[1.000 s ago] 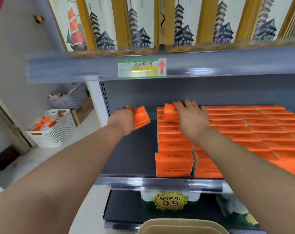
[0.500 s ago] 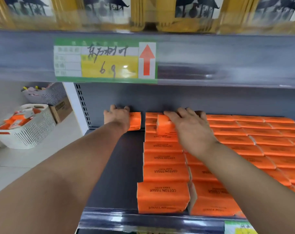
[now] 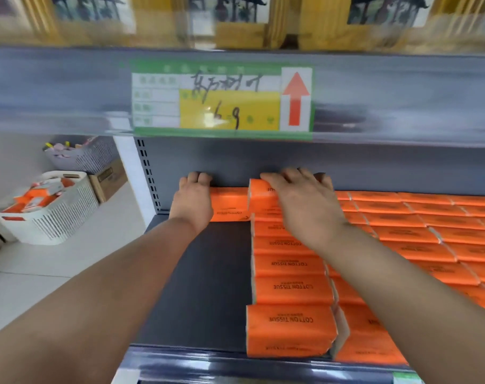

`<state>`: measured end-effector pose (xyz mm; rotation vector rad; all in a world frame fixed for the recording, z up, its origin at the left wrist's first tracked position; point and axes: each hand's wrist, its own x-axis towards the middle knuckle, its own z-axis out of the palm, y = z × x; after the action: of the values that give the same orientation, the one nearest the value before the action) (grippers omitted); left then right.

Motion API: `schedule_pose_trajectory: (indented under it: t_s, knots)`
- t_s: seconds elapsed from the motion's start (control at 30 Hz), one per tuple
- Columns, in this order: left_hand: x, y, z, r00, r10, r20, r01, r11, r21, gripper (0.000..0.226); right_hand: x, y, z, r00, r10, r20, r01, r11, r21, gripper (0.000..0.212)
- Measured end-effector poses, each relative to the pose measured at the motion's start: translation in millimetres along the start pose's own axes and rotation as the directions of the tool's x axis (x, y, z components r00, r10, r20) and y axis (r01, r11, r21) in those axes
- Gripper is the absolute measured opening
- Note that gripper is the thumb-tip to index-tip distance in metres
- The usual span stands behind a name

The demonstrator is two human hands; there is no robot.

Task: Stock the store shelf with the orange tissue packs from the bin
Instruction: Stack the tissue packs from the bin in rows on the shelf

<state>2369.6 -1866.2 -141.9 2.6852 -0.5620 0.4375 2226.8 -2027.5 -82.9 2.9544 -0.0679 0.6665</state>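
Grey metal shelf deck (image 3: 208, 286) runs back to a grey rear wall (image 3: 374, 167), with a green and yellow price tag (image 3: 222, 101) clipped to the rail above. Below the tag and to its right, orange stocked packs (image 3: 290, 289) already cover the deck in rows; straight below the tag a dark strip of deck shows bare. Far down-left of the tag, the white bin (image 3: 55, 214) on the floor holds more orange packs. The step in hand looks like seating a new pack at the back of that bare strip. The left hand (image 3: 193, 200) grips the left end of a tissue pack (image 3: 229, 202) lying flat against the rear wall, its fingers curled over the far edge. The right hand (image 3: 305, 200) lies just right of it, fingers spread over a raised pack (image 3: 259, 192) standing above the row; its thumb is hidden, so whether it pinches I cannot tell. Next, probably, both packs need letting go and squaring.
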Motion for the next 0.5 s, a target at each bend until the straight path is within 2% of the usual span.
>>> schedule_pose_trajectory:
  t_s: [0.13,0.3,0.37,0.5]
  knots:
    - [-12,-29,-29,1.0,0.022,-0.019,-0.024,0.997,-0.068,0.059,43,-47,18,0.999,-0.034,-0.041,0.04,0.991,0.131,0.057]
    - [-23,-52,-39,0.999,-0.036,-0.03,0.028,0.973,-0.227,0.049,78,-85,53,0.997,-0.055,0.055,0.043,0.977,0.208,0.061]
    - [-28,-55,-30,0.999,-0.029,0.038,0.037,0.971,-0.236,0.047,82,-88,66,0.991,-0.057,0.122,0.029,0.976,0.218,0.059]
    - [-38,-52,-2,0.949,0.022,0.313,0.06,0.966,-0.253,0.045,75,-80,89,0.965,-0.033,0.259,-0.004,0.99,0.144,0.05]
